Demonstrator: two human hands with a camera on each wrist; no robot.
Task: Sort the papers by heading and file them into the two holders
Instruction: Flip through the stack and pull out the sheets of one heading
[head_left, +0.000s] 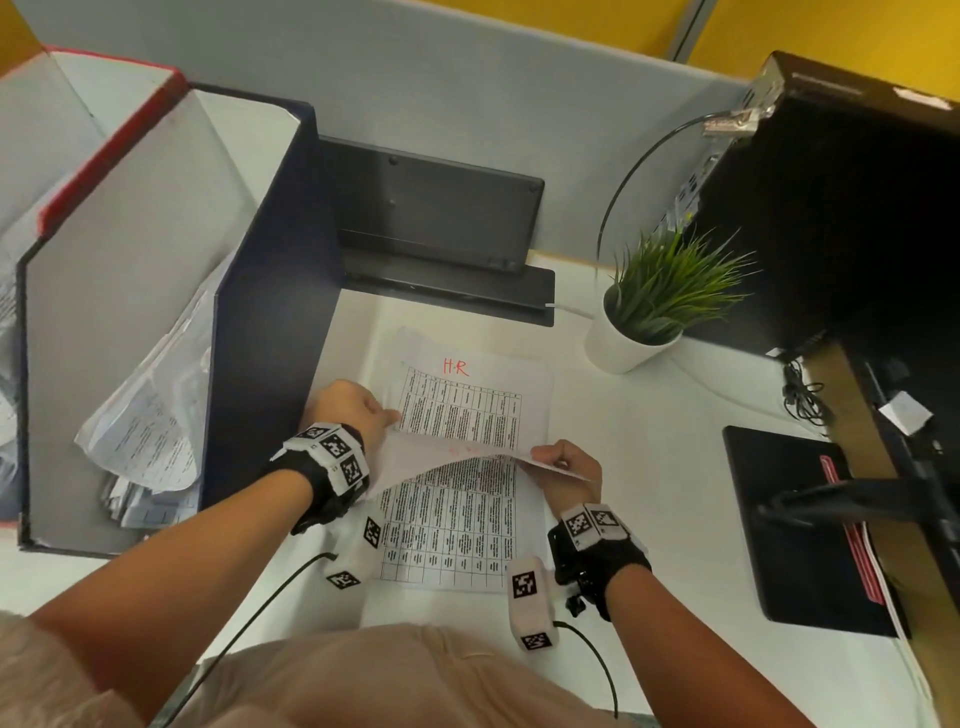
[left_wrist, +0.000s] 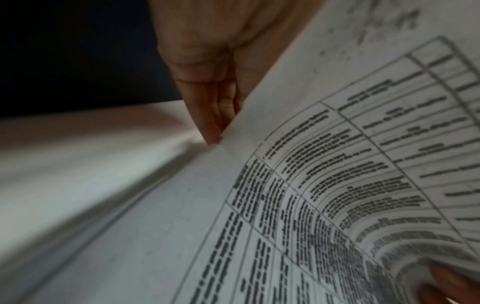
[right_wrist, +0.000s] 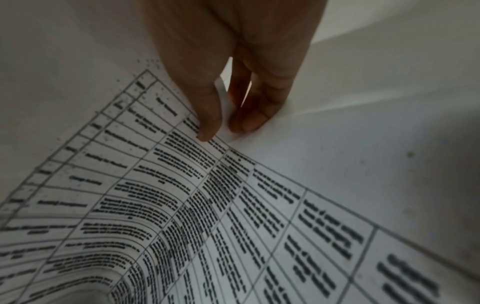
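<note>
A stack of printed table sheets (head_left: 467, 410) lies on the white desk; its exposed sheet is headed "H.R" in red. My left hand (head_left: 392, 415) pinches the left edge of the top sheet (head_left: 447, 457), and my right hand (head_left: 540, 457) pinches its right edge. The sheet is lifted and bowed above the stack, faint red writing showing through. The left wrist view shows my left hand (left_wrist: 215, 135) at the sheet's (left_wrist: 363, 123) edge. In the right wrist view my right hand (right_wrist: 226, 131) has its thumb and fingers on either side of the sheet (right_wrist: 130, 185). A navy holder (head_left: 270, 312) with papers (head_left: 150, 431) stands left, a red-edged holder (head_left: 104, 150) beyond.
A potted plant (head_left: 631, 343) stands right of the stack. A black stand (head_left: 436, 208) sits behind it against the grey partition. A black computer tower (head_left: 831, 208) and a black pad (head_left: 789, 519) with a red stripe fill the right side, with cables nearby.
</note>
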